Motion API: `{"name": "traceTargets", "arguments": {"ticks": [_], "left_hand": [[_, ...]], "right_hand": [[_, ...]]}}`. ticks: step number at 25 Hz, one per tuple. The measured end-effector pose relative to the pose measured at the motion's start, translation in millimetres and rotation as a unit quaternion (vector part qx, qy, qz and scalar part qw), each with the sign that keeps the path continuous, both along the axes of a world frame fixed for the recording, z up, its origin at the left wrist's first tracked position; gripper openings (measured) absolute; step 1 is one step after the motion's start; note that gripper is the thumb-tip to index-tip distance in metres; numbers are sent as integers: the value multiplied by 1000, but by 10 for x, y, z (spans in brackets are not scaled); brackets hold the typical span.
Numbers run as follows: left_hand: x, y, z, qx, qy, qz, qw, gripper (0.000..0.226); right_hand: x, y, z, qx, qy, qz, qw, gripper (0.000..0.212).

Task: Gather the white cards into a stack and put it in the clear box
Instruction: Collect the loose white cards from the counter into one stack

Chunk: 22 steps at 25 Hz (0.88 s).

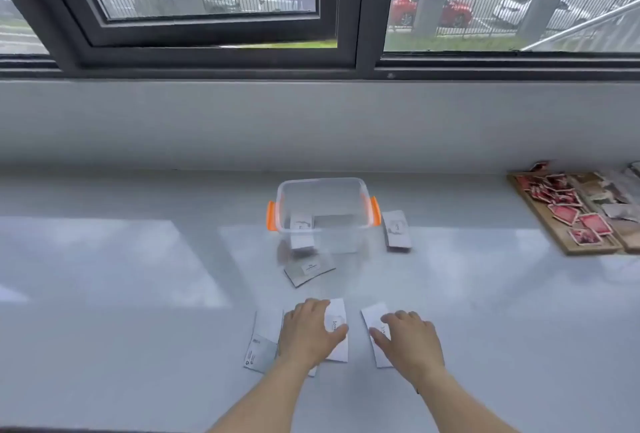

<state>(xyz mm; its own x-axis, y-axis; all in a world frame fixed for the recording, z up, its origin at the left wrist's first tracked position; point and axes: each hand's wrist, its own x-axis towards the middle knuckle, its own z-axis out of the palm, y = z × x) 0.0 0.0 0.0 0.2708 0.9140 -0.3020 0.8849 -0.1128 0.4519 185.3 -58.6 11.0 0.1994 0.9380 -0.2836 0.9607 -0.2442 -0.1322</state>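
Observation:
A clear box (360, 190) with orange handles stands at the middle of the white counter, and a white card (302, 223) leans inside it. Another card (309, 270) lies flat just in front of the box, and a card (397, 230) lies at its right side. Near me, my left hand (308, 332) rests flat on a white card (337, 315), with a further card (265, 339) to its left. My right hand (410, 339) presses palm down on a white card (375, 320). Both hands have fingers spread, resting on the cards without lifting them.
A wooden tray (554, 228) with several red packets sits at the right edge of the counter. A grey wall and a dark-framed window (207, 37) rise behind the counter. Glare patches lie on the counter's left side.

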Motion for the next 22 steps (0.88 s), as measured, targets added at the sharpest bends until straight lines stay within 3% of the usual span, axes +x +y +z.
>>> {"name": "traceTargets", "arguments": {"ticks": [9,14,18,22], "left_hand": [[-13,268,-106,-7,99,-120,988,68],[145,369,-113,-41,146,-141,978,85],[258,442,-140,-45,193,-156,968,88],[342,518,-171,-40,210,-164,963,90]], "right_hand": [[-74,-118,-99,-75,-24,-75,994,37],[-48,-4,-192,-89,-14,-108,990,49],[0,144,-265,-99,66,-153,981,45],[62,277,-322,-99,173,-197,960,58]]}}
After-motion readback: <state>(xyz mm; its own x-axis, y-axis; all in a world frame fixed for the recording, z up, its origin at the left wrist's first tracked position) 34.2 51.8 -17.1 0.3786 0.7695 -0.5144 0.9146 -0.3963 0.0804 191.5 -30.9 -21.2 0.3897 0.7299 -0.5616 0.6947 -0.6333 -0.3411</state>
